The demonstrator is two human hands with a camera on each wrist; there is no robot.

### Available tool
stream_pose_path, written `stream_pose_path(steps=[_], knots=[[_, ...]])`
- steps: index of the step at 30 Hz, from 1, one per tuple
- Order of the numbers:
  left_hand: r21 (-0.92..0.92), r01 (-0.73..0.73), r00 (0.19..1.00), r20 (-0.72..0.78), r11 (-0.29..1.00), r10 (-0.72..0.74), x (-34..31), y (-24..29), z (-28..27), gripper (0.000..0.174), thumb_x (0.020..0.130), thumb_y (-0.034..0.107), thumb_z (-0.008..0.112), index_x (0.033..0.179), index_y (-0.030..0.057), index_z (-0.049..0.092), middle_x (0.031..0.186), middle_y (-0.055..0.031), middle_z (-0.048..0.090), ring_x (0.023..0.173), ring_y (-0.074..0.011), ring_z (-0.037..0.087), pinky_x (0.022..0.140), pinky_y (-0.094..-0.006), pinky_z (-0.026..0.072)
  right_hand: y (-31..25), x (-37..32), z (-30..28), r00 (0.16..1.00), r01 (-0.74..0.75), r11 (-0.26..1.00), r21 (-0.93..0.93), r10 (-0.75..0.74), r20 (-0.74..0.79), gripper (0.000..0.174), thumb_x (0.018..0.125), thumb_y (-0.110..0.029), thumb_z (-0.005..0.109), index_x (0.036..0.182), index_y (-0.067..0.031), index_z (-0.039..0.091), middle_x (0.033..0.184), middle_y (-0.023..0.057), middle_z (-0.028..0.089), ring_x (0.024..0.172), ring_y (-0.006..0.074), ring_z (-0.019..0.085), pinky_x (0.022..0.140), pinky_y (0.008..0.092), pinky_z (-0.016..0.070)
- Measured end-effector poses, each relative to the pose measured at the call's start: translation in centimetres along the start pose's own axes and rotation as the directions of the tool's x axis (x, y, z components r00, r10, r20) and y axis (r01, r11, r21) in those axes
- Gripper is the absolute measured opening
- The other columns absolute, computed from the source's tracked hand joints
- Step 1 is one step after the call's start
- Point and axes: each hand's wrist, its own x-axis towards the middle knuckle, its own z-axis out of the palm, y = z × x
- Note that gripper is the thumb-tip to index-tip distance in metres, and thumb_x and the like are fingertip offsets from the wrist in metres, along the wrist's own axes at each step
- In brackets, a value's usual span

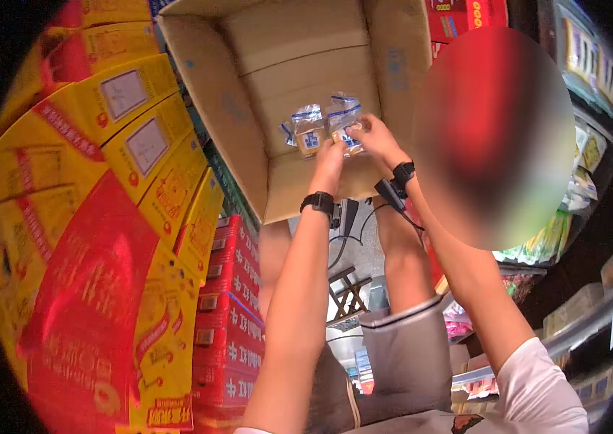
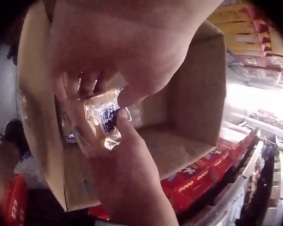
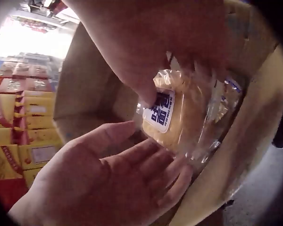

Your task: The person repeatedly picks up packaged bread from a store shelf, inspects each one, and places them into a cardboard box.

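My right hand (image 1: 379,137) pinches a clear plastic packet of tan, bread-like food (image 3: 184,115), its thumb pressed on the white label with blue characters. Below the packet, in the right wrist view, my left hand (image 3: 104,174) lies palm up with fingers extended. Those fingertips meet the packet's lower edge, and the thumb stands apart. Both hands are over the mouth of a large cardboard box (image 1: 306,61). Inside it, left of the held packet, sits a similar packet (image 1: 309,137) with a blue-edged wrapper.
Yellow cartons (image 1: 154,145) are stacked along the left, with red cartons (image 1: 227,318) lower down beside the box. Shelves of packaged goods (image 1: 589,65) line the right. A dark folding stool (image 1: 350,293) stands on the floor below. A blurred patch hides part of the right side.
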Motion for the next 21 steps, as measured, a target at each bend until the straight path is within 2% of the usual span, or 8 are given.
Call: stream_pose_path(steps=[3,6,9,12,15,18,19,21], knots=[[0.134,-0.044,0.998,-0.030,0.990,0.049,6.0,-3.0,0.1,0.043,0.090,0.024,0.062,0.128,0.0025,0.062,0.115,-0.0110,0.068,0.103,-0.0226,0.061,0.090,-0.0332,0.0464,3.2,4.0,1.3,0.998,0.016,1.000,-0.017,-0.015,0.056,0.071,0.085,-0.038,0.079,0.136,0.0070,0.056,0.129,0.0263,0.066,0.120,0.0344,0.064,0.102,0.0396,0.0491],[0.208,-0.034,0.997,-0.055,0.977,0.046,5.2,-2.1,0.6,0.051,0.090,0.023,0.064,0.133,-0.0028,0.059,0.121,-0.0148,0.068,0.109,-0.0255,0.061,0.098,-0.0391,0.0453,5.9,4.8,2.0,0.985,0.034,0.998,0.048,-0.041,0.169,0.065,0.089,-0.035,0.073,0.136,0.0075,0.056,0.133,0.0302,0.063,0.124,0.0379,0.062,0.104,0.0410,0.0475],[0.218,0.015,1.000,-0.026,0.976,-0.010,4.8,-3.6,0.5,0.038,0.089,0.014,0.065,0.124,-0.0019,0.062,0.101,-0.0110,0.068,0.081,-0.0199,0.064,0.069,-0.0357,0.0521,8.4,4.9,2.8,0.951,-0.150,0.988,-0.038,0.155,0.268,0.060,0.091,-0.036,0.069,0.133,0.0055,0.060,0.131,0.0304,0.063,0.124,0.0403,0.061,0.104,0.0425,0.0471],[0.204,0.054,0.998,-0.027,0.977,-0.050,1.8,-4.2,0.7,0.033,0.089,0.010,0.067,0.119,-0.0019,0.063,0.093,-0.0074,0.066,0.070,-0.0152,0.061,0.056,-0.0307,0.0479,9.0,2.0,1.8,0.982,0.007,1.000,-0.030,-0.001,0.190,0.055,0.090,-0.037,0.066,0.131,0.0000,0.063,0.129,0.0268,0.066,0.122,0.0413,0.062,0.104,0.0431,0.0478],[0.126,0.099,0.995,-0.040,0.987,-0.095,-2.0,-4.1,0.6,0.039,0.096,0.015,0.068,0.127,-0.0063,0.060,0.103,-0.0087,0.070,0.088,-0.0159,0.068,0.071,-0.0255,0.0529,5.7,-2.5,-2.3,0.993,-0.020,0.998,-0.059,0.027,0.119,0.056,0.094,-0.033,0.067,0.134,0.0054,0.060,0.130,0.0248,0.067,0.120,0.0327,0.064,0.103,0.0391,0.0484],[0.060,-0.125,0.990,-0.056,0.990,0.129,-9.5,-0.8,2.3,0.041,0.100,0.022,0.067,0.130,-0.0039,0.059,0.116,-0.0115,0.071,0.109,-0.0184,0.068,0.091,-0.0277,0.0535,2.0,-8.7,-8.0,0.995,-0.077,0.997,0.010,0.076,0.064,0.049,0.094,-0.032,0.065,0.130,0.0010,0.063,0.124,0.0217,0.069,0.116,0.0318,0.066,0.101,0.0409,0.0507],[0.038,-0.180,0.983,-0.041,0.983,0.181,-11.4,-0.3,2.5,0.040,0.101,0.025,0.067,0.129,-0.0026,0.060,0.118,-0.0122,0.071,0.113,-0.0190,0.067,0.096,-0.0291,0.0530,0.9,-11.4,-9.4,0.998,0.023,0.995,0.092,-0.017,-0.057,0.038,0.092,-0.029,0.063,0.116,-0.0006,0.066,0.113,0.0224,0.072,0.107,0.0344,0.069,0.093,0.0440,0.0529],[-0.061,-0.194,0.981,-0.038,0.979,0.192,-17.4,2.5,4.4,0.034,0.102,0.035,0.066,0.114,0.0027,0.065,0.115,-0.0091,0.071,0.107,-0.0165,0.068,0.095,-0.0295,0.0539,-0.8,-17.0,-13.1,0.979,0.157,0.968,0.197,-0.127,-0.159,0.038,0.093,-0.028,0.059,0.117,0.0019,0.064,0.112,0.0214,0.071,0.107,0.0337,0.068,0.093,0.0435,0.0528]])
